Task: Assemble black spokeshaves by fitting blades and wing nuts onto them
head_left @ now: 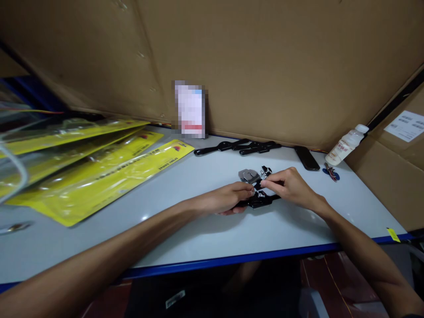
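A black spokeshave [260,202] is held just above the table, its left handle wrapped in my closed left hand [232,197]. My left thumb and forefinger come together by the bright metal screw at its middle. Over the spokeshave, my right hand [288,187] pinches a small dark flat part [259,184] between thumb and fingertips. Behind my hands lie a stack of grey metal blades [249,175] and a little pile of black and silver fittings [266,171]. The fingers partly hide where the small part meets the spokeshave.
Several black spokeshave bodies [225,145] lie along the back, near a dark phone [307,158]. A bottle [346,145] and keys [331,172] are at the right. Yellow blister packs [132,176] spread across the left. A pixelated panel [192,110] leans on the cardboard wall [265,66].
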### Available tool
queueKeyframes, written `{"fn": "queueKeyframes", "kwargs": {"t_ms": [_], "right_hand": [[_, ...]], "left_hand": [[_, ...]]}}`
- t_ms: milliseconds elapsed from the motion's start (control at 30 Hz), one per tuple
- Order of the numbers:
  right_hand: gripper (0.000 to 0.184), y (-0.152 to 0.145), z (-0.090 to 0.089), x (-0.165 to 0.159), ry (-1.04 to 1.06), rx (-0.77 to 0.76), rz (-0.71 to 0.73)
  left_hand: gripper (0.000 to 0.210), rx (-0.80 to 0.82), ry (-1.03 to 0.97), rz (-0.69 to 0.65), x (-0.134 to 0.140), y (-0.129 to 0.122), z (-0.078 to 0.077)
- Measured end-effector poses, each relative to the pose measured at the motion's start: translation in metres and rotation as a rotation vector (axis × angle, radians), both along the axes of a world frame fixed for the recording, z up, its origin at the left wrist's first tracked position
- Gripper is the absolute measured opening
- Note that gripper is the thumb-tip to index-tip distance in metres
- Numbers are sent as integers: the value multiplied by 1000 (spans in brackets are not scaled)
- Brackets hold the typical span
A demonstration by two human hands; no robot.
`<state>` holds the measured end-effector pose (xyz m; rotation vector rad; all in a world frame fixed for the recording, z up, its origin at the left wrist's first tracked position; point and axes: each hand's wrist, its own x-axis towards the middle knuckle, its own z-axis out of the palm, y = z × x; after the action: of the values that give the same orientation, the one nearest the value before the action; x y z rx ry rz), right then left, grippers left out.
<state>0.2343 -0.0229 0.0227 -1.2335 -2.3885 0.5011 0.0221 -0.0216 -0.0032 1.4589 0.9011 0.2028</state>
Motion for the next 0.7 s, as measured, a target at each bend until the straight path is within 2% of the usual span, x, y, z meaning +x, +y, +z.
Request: {"fn": "queueKeyframes", "kwargs": {"t_ms": [233,700], "right_hand": [[43,1,-5,0,-67,-47,23],[40,-1,-3,-2,-104,-40,-3]], "left_hand": [[12,9,18,4,-1,2,-5],[15,22,57,2,1,2,-1]]}}
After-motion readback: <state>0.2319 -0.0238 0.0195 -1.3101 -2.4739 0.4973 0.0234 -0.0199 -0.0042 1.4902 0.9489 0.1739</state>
